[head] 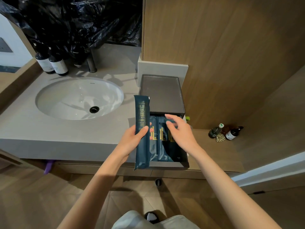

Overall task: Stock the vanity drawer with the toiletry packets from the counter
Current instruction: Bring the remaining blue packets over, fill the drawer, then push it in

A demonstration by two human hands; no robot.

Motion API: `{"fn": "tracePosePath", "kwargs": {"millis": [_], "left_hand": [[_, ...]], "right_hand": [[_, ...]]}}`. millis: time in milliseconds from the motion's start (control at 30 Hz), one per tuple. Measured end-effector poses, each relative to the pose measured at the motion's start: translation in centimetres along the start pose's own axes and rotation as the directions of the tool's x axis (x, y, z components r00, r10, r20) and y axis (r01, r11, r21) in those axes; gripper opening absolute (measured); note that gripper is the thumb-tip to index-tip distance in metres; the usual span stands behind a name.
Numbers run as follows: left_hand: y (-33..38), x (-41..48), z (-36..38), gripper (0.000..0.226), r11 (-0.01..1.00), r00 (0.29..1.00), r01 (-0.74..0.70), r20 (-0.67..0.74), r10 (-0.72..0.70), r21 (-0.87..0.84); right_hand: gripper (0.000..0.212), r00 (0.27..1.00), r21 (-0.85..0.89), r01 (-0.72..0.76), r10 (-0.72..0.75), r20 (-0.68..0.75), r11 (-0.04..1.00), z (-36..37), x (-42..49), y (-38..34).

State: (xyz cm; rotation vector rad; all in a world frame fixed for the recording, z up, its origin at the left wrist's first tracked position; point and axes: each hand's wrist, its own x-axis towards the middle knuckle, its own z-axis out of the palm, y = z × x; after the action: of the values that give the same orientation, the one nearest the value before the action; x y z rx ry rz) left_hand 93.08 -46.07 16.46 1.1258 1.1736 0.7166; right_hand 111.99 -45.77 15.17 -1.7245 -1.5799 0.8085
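Indoor light, moderate and warm. Bright specular streaks in the sink [79, 98]. The faucet [91, 63] throws several faint, fanned shadows near and right across the counter [33, 126]. The bag [74, 20] at far left is crushed almost to black, with sheen only. Soft shadow on the near floor [49, 195]. Inside of the drawer [170, 164] dim. Print on the packet [142, 123] soft, illegible. Fingertips of the right hand [181, 131] slightly smeared. Straight edges bow toward the frame borders.

1. A tall wall of brown wood-grain panels [222, 47] rises on the right.
2. A floor of brown wood-look tiles [49, 195] meets a white skirting strip [272, 167].
3. A white oval ceramic basin [79, 98] with a black drain shows bright reflections.
4. Crumpled black plastic sheeting [74, 19] hangs behind the basin.
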Motion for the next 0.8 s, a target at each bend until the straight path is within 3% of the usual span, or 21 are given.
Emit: {"fn": "tracePosePath", "kwargs": {"millis": [133,200,267,367,433,533,633,700,767,800], "left_hand": [[2.4,-1.2,-0.5,0.021,0.963,0.964,-0.259,-0.046,0.263,0.078],[2.9,-1.2,-1.1,0.026,0.867,0.889,-0.419,-0.073,0.452,0.269],[2.7,-0.3,-2.1,0.051,0.672,0.792,-0.501,-0.024,0.61,0.546],[1.8,1.2,-3.4,0.071,0.272,0.689,-0.42,0.11,0.716,0.866],[1.5,1.4,-3.5,0.072,0.106,0.669,-0.344,0.164,0.725,0.933],[0.8,1.2,-3.1,0.08,-0.043,0.657,-0.285,0.228,0.719,0.957],[0.3,1.2,-2.6,0.082,-0.102,0.625,-0.279,0.261,0.736,0.955],[0.1,1.1,-2.3,0.087,-0.085,0.619,-0.261,0.235,0.749,0.962],[0.0,0.9,-1.9,0.092,0.052,0.664,-0.198,0.095,0.742,0.979],[-0.1,0.9,-1.8,0.093,0.192,0.691,-0.158,-0.03,0.722,0.968]], "right_hand": [[0.024,0.998,0.358,-0.047,0.055,-0.012,0.933,-2.3,-1.3,-2.7],[0.025,0.996,0.475,-0.093,0.082,0.046,0.875,-3.2,-1.4,-3.9],[0.029,0.985,0.572,-0.171,0.123,0.123,0.802,-3.6,-1.5,-4.7],[0.028,0.956,0.619,-0.286,0.176,0.234,0.731,-3.4,-1.7,-5.2],[0.026,0.934,0.606,-0.346,0.198,0.298,0.716,-3.0,-2.1,-4.9],[0.03,0.909,0.605,-0.401,0.213,0.359,0.688,-2.2,-2.6,-4.5],[0.032,0.91,0.611,-0.405,0.237,0.339,0.68,-1.9,-3.0,-4.2],[0.032,0.92,0.62,-0.389,0.249,0.304,0.681,-2.1,-3.2,-4.1],[0.031,0.929,0.623,-0.37,0.263,0.261,0.689,-2.5,-3.2,-3.8],[0.03,0.933,0.621,-0.359,0.269,0.238,0.697,-2.7,-3.3,-3.6]]}}
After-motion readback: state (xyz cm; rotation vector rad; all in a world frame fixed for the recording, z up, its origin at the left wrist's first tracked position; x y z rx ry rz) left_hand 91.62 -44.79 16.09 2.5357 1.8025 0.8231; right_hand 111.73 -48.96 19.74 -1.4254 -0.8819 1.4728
